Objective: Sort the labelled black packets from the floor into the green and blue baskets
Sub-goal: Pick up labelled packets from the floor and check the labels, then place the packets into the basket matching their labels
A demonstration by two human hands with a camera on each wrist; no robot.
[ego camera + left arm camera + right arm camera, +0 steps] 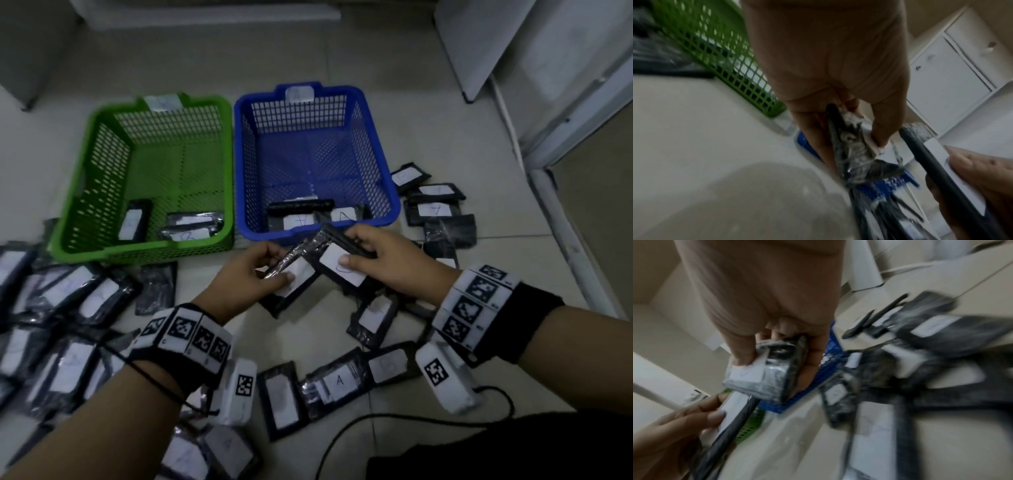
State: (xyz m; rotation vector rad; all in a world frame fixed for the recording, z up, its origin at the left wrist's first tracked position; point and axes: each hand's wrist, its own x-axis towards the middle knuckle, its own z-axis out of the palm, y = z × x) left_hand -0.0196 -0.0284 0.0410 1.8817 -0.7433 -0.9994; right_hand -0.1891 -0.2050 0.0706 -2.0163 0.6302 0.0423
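Just in front of the blue basket (388,192), each hand holds one black packet with a white label above the floor. My left hand (279,267) pinches a plastic-wrapped packet (303,274), thumb on its label; the left wrist view shows this packet (851,146) edge-on. My right hand (352,250) grips a second packet (342,270), thumb on the label, its letter too blurred to read. That packet (760,374) fills the right wrist view. The green basket (85,205) stands left of the blue one. Both baskets hold a few packets.
Loose packets lie in a heap at the left (68,308), beside the blue basket at the right (435,205) and near my wrists (339,380). A black cable (376,419) crosses the floor at the bottom. White cabinet panels (548,68) stand at the far right.
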